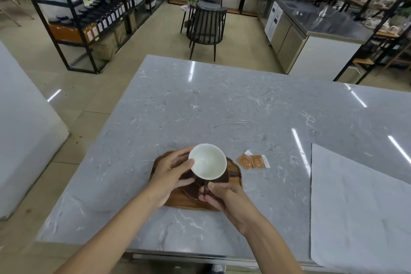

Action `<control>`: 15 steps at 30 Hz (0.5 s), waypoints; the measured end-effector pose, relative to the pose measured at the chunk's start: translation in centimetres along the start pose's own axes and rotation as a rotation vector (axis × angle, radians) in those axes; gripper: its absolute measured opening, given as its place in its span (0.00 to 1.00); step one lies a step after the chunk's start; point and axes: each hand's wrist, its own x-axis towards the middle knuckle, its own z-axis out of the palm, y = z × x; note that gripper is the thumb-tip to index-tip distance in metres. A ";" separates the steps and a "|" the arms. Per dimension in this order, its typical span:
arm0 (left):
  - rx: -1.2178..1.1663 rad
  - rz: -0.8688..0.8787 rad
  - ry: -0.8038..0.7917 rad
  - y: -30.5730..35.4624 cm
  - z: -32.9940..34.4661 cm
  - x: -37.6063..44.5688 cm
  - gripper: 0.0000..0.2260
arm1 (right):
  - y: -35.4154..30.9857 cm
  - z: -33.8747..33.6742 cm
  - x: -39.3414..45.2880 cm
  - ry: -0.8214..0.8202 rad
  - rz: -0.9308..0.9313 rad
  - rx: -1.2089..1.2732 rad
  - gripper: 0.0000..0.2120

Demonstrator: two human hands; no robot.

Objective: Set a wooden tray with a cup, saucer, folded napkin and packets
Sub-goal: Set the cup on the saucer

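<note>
Left hand (171, 176) fingers gripping white cup (208, 161) rim, right hand (224, 196) fingers pinching handle; lowering onto dark saucer (195, 191) on wooden tray (234, 176). Advice: centring, descending level. Packets (253, 161) waiting on counter (222, 107).

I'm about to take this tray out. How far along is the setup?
The wooden tray is on the counter with the dark saucer on it. Both hands, left hand and right hand, are placing the cup over the saucer. The two packets lie beside the tray, and the napkin is unfolded at right.
</note>
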 end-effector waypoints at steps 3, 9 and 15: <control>-0.001 -0.021 0.004 -0.5 -0.4 0.0 0.15 | 0.7 0.2 0.1 0.020 0.019 0.003 0.12; 0.019 -0.041 0.005 -1.2 -0.2 0.4 0.15 | 1.3 0.0 0.4 0.055 0.035 0.014 0.13; 0.040 -0.039 0.032 -1.4 -0.3 0.7 0.15 | 0.9 -0.3 0.8 0.061 0.072 0.020 0.10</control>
